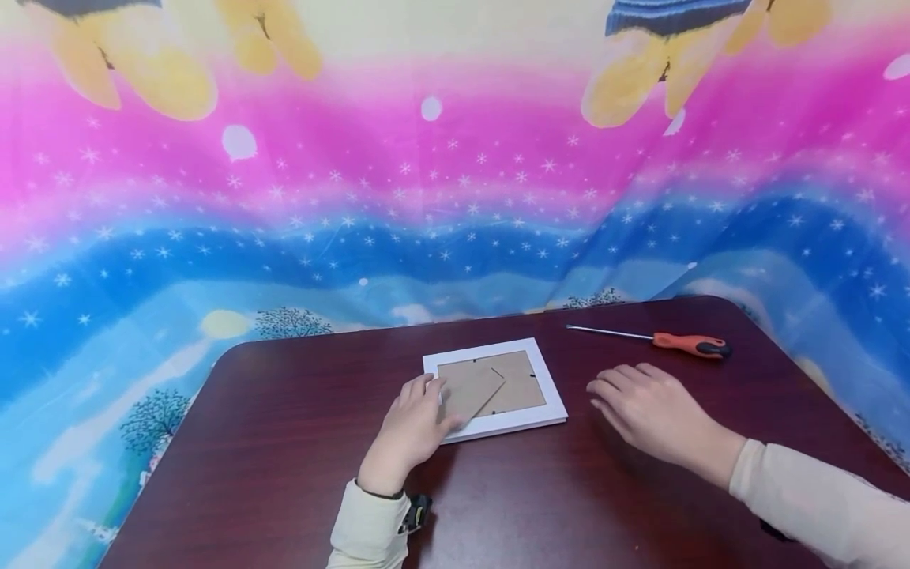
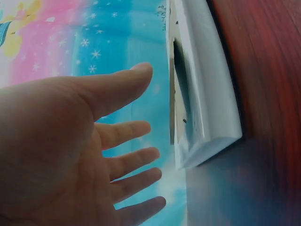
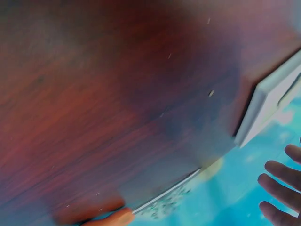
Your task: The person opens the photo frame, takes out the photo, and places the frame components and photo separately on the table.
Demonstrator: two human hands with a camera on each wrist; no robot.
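Note:
A white picture frame (image 1: 550,387) lies back side up on the dark table, its brown backing board (image 1: 462,379) showing, with small dark tabs at the edges and a stand flap slightly raised. Over the frame's left side is my left hand (image 1: 412,427); in the left wrist view that hand (image 2: 75,150) has its fingers extended, apart from the frame (image 2: 207,84). My right hand (image 1: 654,411) hovers above the table to the right of the frame, holding nothing. Its fingers (image 3: 282,176) are spread in the right wrist view, near the frame's corner (image 3: 263,103).
Behind my right hand, a screwdriver (image 1: 690,344) with an orange and black handle lies near the table's back edge, its shaft pointing left. A colourful printed cloth (image 1: 426,197) hangs behind the table (image 1: 284,442).

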